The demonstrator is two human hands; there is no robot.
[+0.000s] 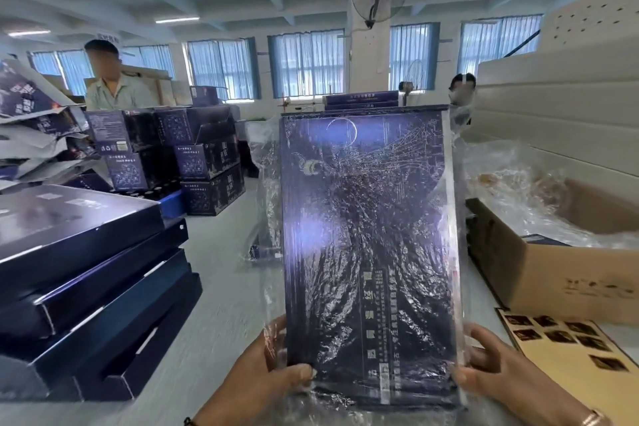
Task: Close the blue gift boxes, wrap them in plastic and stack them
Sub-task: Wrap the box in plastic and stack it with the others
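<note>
A blue gift box [368,252] inside a clear plastic bag [264,190] is held upright in mid-frame above the white table [221,287], its silver print blurred by glare and wrinkled film, so the text cannot be read. The left hand [273,367] and right hand [491,363] clamp its lower corners, thumbs in front, the other fingers hidden behind. A stack of blue boxes [86,287] at left and a cardboard carton [567,273] at right are both cut by the frame edges.
</note>
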